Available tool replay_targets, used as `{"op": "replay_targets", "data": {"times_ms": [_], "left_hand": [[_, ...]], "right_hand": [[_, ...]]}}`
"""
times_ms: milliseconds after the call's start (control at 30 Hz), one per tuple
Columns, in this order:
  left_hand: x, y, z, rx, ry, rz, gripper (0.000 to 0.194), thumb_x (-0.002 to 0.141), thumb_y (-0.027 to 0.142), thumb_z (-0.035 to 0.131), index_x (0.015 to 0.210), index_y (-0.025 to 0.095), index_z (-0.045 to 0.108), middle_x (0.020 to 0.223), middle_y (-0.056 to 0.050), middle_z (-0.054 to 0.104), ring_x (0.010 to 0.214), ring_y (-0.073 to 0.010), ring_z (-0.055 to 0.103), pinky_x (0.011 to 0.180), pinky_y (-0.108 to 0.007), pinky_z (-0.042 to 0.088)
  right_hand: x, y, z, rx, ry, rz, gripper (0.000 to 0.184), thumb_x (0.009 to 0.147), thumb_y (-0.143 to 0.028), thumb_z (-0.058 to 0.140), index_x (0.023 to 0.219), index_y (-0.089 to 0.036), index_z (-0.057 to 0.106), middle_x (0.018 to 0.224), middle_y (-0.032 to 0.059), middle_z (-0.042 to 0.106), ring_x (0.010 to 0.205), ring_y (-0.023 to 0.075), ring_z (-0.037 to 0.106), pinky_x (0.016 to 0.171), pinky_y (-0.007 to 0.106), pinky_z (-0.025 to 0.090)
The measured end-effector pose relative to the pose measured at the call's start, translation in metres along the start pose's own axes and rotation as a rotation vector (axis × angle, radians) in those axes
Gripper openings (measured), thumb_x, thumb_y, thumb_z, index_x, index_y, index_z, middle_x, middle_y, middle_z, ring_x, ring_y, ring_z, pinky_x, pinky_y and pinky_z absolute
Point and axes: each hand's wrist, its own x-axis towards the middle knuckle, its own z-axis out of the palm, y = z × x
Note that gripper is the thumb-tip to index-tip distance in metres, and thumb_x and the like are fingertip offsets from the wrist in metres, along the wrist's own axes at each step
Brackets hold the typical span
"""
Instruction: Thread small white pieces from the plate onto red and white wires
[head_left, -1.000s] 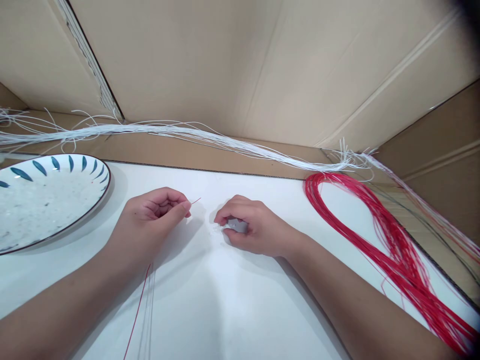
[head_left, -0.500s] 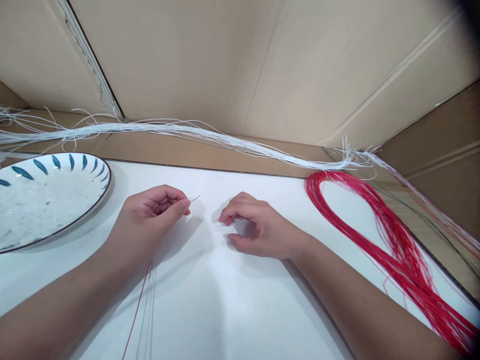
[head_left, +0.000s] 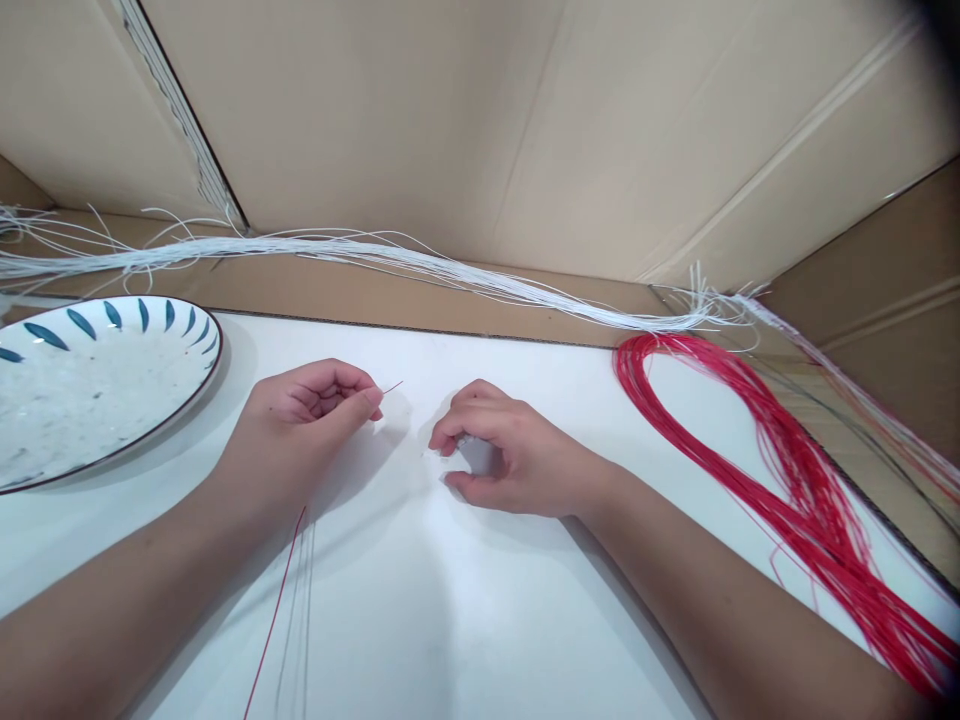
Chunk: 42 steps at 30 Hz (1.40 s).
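My left hand (head_left: 304,415) pinches a thin red thread (head_left: 274,610) between thumb and forefinger; its short tip sticks out to the right and the rest trails under my forearm toward me. My right hand (head_left: 510,455) rests on the white table (head_left: 420,620) a little to the right, fingers curled with the fingertips down on tiny pale bits on the tabletop that are too small to name. The two hands are a short gap apart.
A white plate with blue leaf marks (head_left: 97,385) sits at the left. A bundle of red threads (head_left: 757,460) loops along the right side. A long bundle of white threads (head_left: 420,265) lies across the back, against cardboard walls (head_left: 480,130).
My right hand's fingers opened slightly, then curled back down onto the tabletop. The left hand kept its pinch on the red thread and barely shifted.
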Motion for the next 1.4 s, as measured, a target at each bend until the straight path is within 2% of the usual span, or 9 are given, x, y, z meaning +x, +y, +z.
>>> {"op": "replay_targets", "data": {"times_ms": [167, 433, 833, 1033, 1133, 1300, 1400], "left_hand": [[-0.003, 0.008, -0.001, 0.041, -0.017, -0.043, 0.013, 0.078, 0.033, 0.072, 0.069, 0.024, 0.072, 0.062, 0.004, 0.062, 0.052, -0.0078, 0.044, 0.047, -0.018, 0.036], [-0.001, 0.008, -0.003, 0.096, -0.02, -0.032, 0.013, 0.078, 0.034, 0.072, 0.07, 0.024, 0.073, 0.054, 0.006, 0.054, 0.051, -0.0079, 0.041, 0.046, -0.017, 0.033], [-0.002, 0.006, -0.004, 0.036, -0.043, -0.032, 0.014, 0.079, 0.036, 0.073, 0.071, 0.025, 0.073, 0.066, 0.006, 0.066, 0.054, -0.0059, 0.043, 0.049, -0.015, 0.035], [-0.002, 0.008, -0.002, 0.072, -0.029, -0.027, 0.013, 0.079, 0.034, 0.072, 0.07, 0.025, 0.073, 0.059, 0.006, 0.06, 0.052, -0.0067, 0.042, 0.048, -0.017, 0.033], [-0.001, 0.009, -0.003, 0.095, -0.031, -0.006, 0.013, 0.079, 0.034, 0.072, 0.071, 0.024, 0.073, 0.061, 0.006, 0.062, 0.052, -0.0069, 0.042, 0.048, -0.018, 0.033], [-0.002, 0.008, -0.003, 0.103, -0.025, 0.001, 0.012, 0.078, 0.033, 0.072, 0.07, 0.024, 0.074, 0.053, 0.006, 0.054, 0.05, -0.0076, 0.041, 0.046, -0.019, 0.031], [-0.002, 0.007, -0.002, 0.073, -0.036, 0.002, 0.011, 0.079, 0.031, 0.072, 0.071, 0.024, 0.073, 0.056, 0.006, 0.058, 0.051, -0.0072, 0.041, 0.047, -0.018, 0.032]], "right_hand": [[0.0, 0.0, 0.001, 0.013, -0.018, -0.007, 0.022, 0.082, -0.007, 0.067, 0.098, -0.022, 0.067, 0.097, 0.0045, 0.072, 0.108, 0.0227, 0.056, 0.085, 0.034, 0.055], [0.001, 0.003, 0.004, 0.008, -0.003, -0.065, 0.02, 0.084, -0.006, 0.063, 0.097, -0.018, 0.07, 0.093, 0.0059, 0.072, 0.105, 0.0214, 0.057, 0.085, 0.033, 0.055], [0.0, 0.006, 0.001, -0.034, 0.036, -0.068, 0.025, 0.08, -0.003, 0.06, 0.096, -0.02, 0.069, 0.092, 0.0052, 0.073, 0.102, 0.0226, 0.058, 0.083, 0.035, 0.056], [-0.001, 0.011, -0.005, -0.054, 0.08, -0.078, 0.025, 0.08, -0.005, 0.063, 0.1, -0.019, 0.068, 0.093, 0.0054, 0.071, 0.1, 0.0223, 0.058, 0.084, 0.036, 0.054], [0.002, 0.009, -0.003, -0.055, 0.085, -0.088, 0.027, 0.081, -0.008, 0.065, 0.106, -0.018, 0.068, 0.097, 0.0059, 0.072, 0.102, 0.0222, 0.059, 0.088, 0.037, 0.054], [0.007, 0.009, 0.003, -0.092, 0.086, -0.132, 0.027, 0.083, -0.007, 0.06, 0.108, -0.017, 0.068, 0.105, 0.0064, 0.075, 0.105, 0.0227, 0.059, 0.09, 0.036, 0.054], [0.008, 0.009, 0.004, -0.097, 0.085, -0.141, 0.029, 0.084, -0.005, 0.058, 0.109, -0.017, 0.068, 0.105, 0.0054, 0.076, 0.104, 0.0222, 0.059, 0.091, 0.036, 0.054]]}}
